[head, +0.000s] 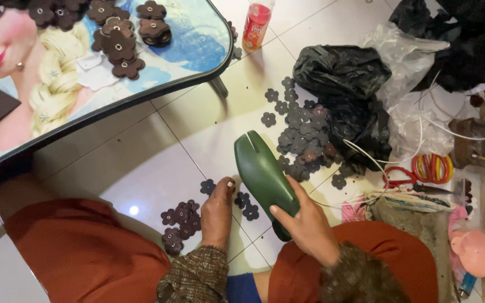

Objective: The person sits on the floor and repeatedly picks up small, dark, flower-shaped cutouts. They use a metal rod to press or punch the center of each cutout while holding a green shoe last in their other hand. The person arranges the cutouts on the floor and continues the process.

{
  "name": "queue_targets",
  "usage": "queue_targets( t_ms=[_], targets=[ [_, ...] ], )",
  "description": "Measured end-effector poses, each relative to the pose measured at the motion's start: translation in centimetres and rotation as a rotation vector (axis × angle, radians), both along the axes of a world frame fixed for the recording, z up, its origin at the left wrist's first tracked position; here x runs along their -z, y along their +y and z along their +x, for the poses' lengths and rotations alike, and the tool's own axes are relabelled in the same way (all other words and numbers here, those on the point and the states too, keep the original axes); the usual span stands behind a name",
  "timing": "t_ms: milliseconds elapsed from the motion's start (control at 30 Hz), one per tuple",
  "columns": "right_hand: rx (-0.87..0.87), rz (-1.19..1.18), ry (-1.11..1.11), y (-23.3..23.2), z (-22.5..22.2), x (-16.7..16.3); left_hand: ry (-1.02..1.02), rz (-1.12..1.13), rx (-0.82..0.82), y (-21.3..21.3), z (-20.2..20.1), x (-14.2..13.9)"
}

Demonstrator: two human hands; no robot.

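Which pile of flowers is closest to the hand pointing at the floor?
The small dark brown leather flower pile on the white tiles beside the left hand; others lie farther away.

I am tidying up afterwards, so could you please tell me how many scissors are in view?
1: the red-handled scissors lie on the floor right of the right hand, beside the black bags. Others may be hidden under the bags.

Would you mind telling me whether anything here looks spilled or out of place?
Yes. Dark flower-shaped cutouts lie scattered loosely over the tiled floor beside a black plastic bag, rather than stacked like those on the low table. The right hand holds a green shoe form; the left hand rests by a smaller pile.
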State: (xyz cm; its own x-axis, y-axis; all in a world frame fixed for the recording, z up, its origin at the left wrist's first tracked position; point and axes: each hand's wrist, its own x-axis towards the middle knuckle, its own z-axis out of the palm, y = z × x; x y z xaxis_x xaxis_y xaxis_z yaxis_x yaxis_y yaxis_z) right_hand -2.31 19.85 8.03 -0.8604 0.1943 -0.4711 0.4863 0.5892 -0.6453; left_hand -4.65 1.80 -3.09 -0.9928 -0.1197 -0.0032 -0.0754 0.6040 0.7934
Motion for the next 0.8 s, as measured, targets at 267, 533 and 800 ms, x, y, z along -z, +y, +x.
queue_targets(
  t_ms=[267,533,800],
  targets=[
    [-0.178,-0.236,0.616,-1.1,3.0,-4.9,-0.002,-0.024,0.006,-0.5,0.3,0.6],
    [-0.259,-0.283,0.807,-1.7,3.6,-3.5,-0.127,-0.13,0.072,-0.6,0.3,4.1],
    [-0.115,0.109,0.021,-2.2,1.1,-4.5,0.006,-0.028,0.028,-0.7,0.4,3.5]
  ],
)
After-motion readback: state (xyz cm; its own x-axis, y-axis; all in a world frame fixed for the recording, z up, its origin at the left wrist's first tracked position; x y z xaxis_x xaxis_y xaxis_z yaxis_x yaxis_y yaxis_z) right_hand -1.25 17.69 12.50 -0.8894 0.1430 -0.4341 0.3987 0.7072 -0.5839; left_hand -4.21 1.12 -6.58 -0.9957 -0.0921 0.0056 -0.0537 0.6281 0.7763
